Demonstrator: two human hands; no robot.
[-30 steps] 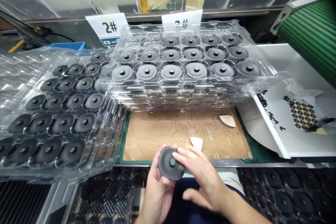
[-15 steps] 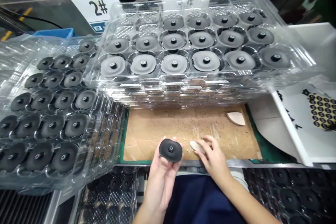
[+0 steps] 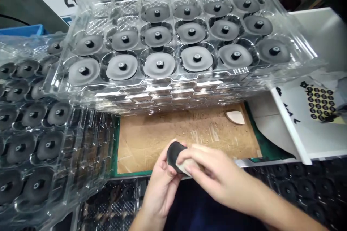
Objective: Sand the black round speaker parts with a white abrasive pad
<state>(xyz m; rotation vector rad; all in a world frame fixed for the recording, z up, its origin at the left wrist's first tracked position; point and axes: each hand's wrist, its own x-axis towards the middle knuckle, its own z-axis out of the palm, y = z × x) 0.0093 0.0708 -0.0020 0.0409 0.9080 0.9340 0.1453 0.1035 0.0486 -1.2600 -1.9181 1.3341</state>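
Observation:
My left hand holds a black, rounded disc-like part tilted above the front edge of the cardboard. Closed around a small whitish pad, my right hand presses it against the part's right side. Its fingers cover most of the pad and some of the part. A second pale, wedge-shaped piece lies on the cardboard sheet, beyond the hands to the right.
A stack of clear plastic trays behind the cardboard holds similar black parts. Another tray stack stands at left. At right, a white bin contains a sheet of round black stickers. More filled trays sit below the bench.
My right hand has moved left with the whitish pad and now meets the black part. My left hand has tilted that part. The camera view has shifted.

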